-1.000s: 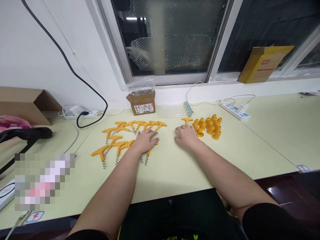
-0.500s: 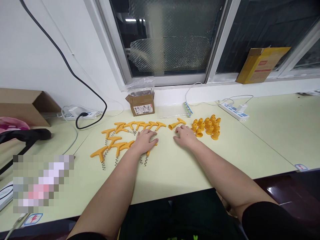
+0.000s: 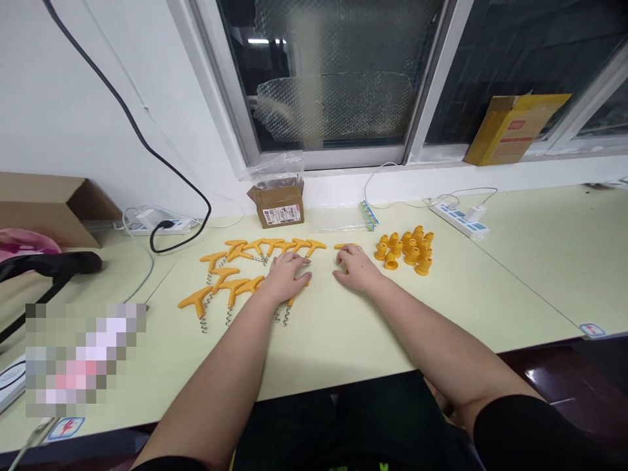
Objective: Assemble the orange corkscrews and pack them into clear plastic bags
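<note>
My left hand rests on the tabletop among yellow-handled corkscrews, its fingers apart. One corkscrew lies partly under its palm. To its left, several more corkscrews lie in loose rows with their metal spirals showing. My right hand is curled over another corkscrew. The top of that T-shaped handle shows beyond the fingers; most of the rest is hidden beneath the hand. Right of this hand stands a group of yellow cone-shaped sleeves, and one sleeve lies tipped on its side.
At the back of the table are a small cardboard box and a clear plastic bag. Power strips lie at the right and left. A black cable hangs along the wall.
The corkscrew by my right hand has turned from slanted to handle pointing away, and its yellow sleeve is now covered. My right hand has shifted slightly left over it. The left hand stays put.
</note>
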{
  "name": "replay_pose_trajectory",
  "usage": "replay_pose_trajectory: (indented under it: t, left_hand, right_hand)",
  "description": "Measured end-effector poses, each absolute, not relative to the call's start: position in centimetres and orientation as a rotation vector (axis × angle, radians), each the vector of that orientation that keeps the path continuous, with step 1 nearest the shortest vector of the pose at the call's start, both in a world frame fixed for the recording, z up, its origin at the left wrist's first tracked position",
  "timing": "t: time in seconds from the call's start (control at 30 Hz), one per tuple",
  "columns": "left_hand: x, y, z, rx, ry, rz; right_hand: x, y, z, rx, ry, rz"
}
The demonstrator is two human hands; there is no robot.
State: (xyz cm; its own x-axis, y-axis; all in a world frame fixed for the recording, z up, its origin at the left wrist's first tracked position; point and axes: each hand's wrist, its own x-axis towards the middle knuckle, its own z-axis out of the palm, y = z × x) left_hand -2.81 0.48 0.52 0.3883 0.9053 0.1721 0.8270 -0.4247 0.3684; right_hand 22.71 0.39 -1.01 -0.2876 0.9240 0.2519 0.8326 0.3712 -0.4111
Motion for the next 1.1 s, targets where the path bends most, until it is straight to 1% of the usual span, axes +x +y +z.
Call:
replay_pose_trajectory:
  t: [0.13, 0.23, 0.3, 0.37, 0.5, 0.6, 0.7, 0.87, 1.03, 1.1]
  left_hand:
    - [-2.6, 0.2, 0.8, 2.439, 1.520, 0.575]
    - [-2.4, -0.1, 1.0, 2.449, 1.486, 0.662]
    - [-2.3, -0.3, 1.3, 2.448, 1.451, 0.752]
    - [-2.2, -0.6, 1.6, 2.434, 1.414, 0.853]
    - [-1.5, -1.1, 1.9, 2.319, 1.290, 0.982]
    - [-0.8, -1.6, 1.8, 2.118, 1.105, 1.009]
    - [-0.3, -2.0, 1.5, 2.012, 1.030, 0.944]
    - [-0.5, -1.9, 1.5, 2.218, 1.075, 0.879]
    - [-0.8, -1.6, 1.7, 2.405, 1.153, 1.003]
    - [-0.9, -1.5, 1.8, 2.448, 1.118, 1.052]
  right_hand:
    - [23.4, -0.5, -0.3, -1.853, -2.036, 0.309]
    - [24.4, -0.5, 0.3, -1.901, -1.941, 0.423]
    - [24.9, -0.4, 0.7, -1.776, -1.808, 0.501]
    - [25.1, -0.3, 1.1, -1.567, -1.630, 0.667]
    - [24.3, -0.1, 1.4, -1.167, -1.287, 1.237]
    - [23.6, -0.3, 1.2, -1.075, -1.130, 1.533]
    - [23.3, -0.6, 1.1, -1.092, -1.071, 1.612]
    - [23.6, -0.8, 1.4, -1.146, -1.048, 1.685]
    - [24.1, -0.6, 1.6, -1.049, -0.984, 1.802]
    - [24.2, -0.4, 1.5, -1.058, -0.958, 1.866]
